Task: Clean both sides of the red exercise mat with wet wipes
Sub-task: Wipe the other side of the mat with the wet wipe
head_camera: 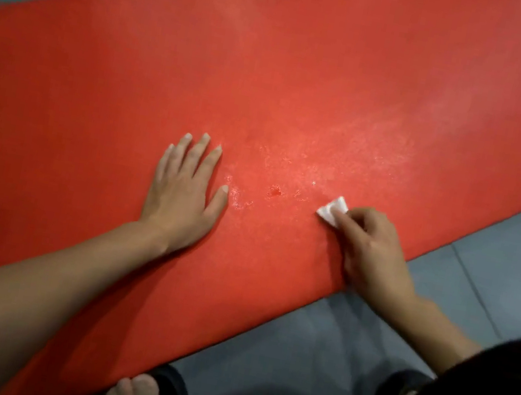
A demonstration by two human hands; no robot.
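While left hand [182, 197] flattens mat [307, 83], right hand [372, 248] pinching wipe [331, 210]

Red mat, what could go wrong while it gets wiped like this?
1. The wet wipe is folded small and pinched by the right hand, so it might skip patches of the red mat.
2. The mat glistens wet beside the flat left hand; that hand could slip.
3. A small dark spot sits between the hands; it may be a nick, and hard rubbing could worsen it.
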